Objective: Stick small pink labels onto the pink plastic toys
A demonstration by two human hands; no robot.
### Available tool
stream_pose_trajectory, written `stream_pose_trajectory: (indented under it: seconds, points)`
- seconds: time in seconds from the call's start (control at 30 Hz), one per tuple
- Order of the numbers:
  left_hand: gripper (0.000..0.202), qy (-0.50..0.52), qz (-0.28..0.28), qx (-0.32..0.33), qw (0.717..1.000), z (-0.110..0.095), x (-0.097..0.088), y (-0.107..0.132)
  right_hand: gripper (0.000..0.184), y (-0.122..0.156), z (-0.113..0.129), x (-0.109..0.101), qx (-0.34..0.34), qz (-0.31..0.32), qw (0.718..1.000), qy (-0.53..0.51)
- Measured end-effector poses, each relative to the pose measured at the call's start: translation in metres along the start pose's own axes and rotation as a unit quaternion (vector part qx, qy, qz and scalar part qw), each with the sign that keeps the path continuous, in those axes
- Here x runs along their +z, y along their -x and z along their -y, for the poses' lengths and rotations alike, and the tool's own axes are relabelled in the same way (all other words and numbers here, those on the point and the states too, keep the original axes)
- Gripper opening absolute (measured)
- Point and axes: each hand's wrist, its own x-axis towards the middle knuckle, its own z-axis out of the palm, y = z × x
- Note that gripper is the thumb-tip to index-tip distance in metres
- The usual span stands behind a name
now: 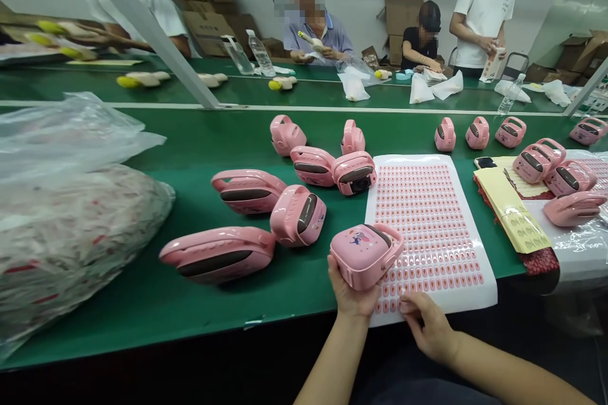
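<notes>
My left hand [354,294] holds a small pink device [363,250] with a carry handle from below. Its rounded face, printed with a small cartoon picture, points up, and a dark strip runs along one side. Under and beside it lies a white sheet of stickers [427,215], covered with rows of small pink and red stickers. My right hand [430,326] is at the near edge of that sheet, thumb and forefinger pinched together over the lowest rows. What the fingertips hold, if anything, is too small to make out.
Several more pink devices [299,215] stand on the green table [199,313]. A large clear bag [80,234] of small pieces fills the left. Yellow paper [515,215] lies at the right. Beyond a rail [304,107], several people work at another bench with bottles [260,54].
</notes>
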Motion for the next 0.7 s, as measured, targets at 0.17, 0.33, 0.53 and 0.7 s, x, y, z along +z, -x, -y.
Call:
stream_pose_trajectory:
  seconds: [0.17,0.33,0.53,0.7]
  points:
    - [0.059,0.05,0.054,-0.064,0.995,0.008,-0.001,0.01,0.046,-0.054,0.046,-0.006,0.161,-0.179,0.952,-0.19]
    - [0.063,0.114,0.117,-0.115,0.98,0.022,-0.002,0.014,0.047,-0.094,0.063,-0.004,0.205,-0.257,0.895,-0.301]
    - [0.048,0.142,0.054,-0.114,0.982,0.028,0.005,0.021,0.047,-0.096,0.06,0.002,0.222,-0.233,0.894,-0.313]
    - [0.049,0.148,-0.018,-0.099,0.984,0.027,0.017,0.027,0.042,-0.094,0.055,0.005,0.178,-0.235,0.922,-0.253]
